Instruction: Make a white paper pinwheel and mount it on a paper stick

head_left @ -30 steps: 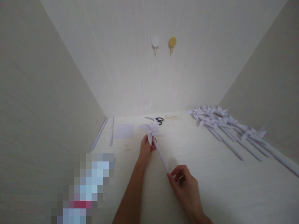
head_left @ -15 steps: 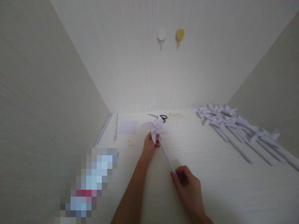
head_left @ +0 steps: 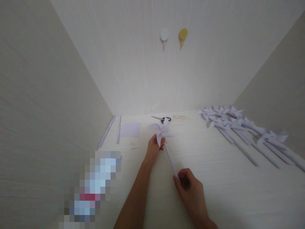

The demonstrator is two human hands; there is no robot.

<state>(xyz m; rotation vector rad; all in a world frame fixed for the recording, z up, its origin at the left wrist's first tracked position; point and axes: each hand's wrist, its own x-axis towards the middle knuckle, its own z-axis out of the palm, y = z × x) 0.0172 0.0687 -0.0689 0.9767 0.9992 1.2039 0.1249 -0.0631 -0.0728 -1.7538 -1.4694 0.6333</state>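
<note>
A white paper pinwheel [head_left: 160, 128] on a rolled paper stick is held slanting between my two hands. My left hand [head_left: 154, 147] is closed around the top of the stick, just under the blades, and its fingertips are partly hidden behind them. Lower down, my right hand [head_left: 190, 187] pinches the stick near its bottom end between thumb and fingers. Just beyond the blades lie black-handled scissors [head_left: 164, 119]. Left of the pinwheel a square sheet of paper [head_left: 131, 129] lies flat.
Several finished paper pinwheels [head_left: 224, 119] lie piled on the right. Paper sticks [head_left: 118, 129] rest at the far left. Small tan bits [head_left: 179, 117] are beside the scissors. A blurred-out object [head_left: 95, 184] stands front left. Two hooks [head_left: 183, 34] hang on the back wall.
The pinwheel's blades have turned and shifted slightly to the right. Both hands keep their hold on the stick, nearly in the same place.
</note>
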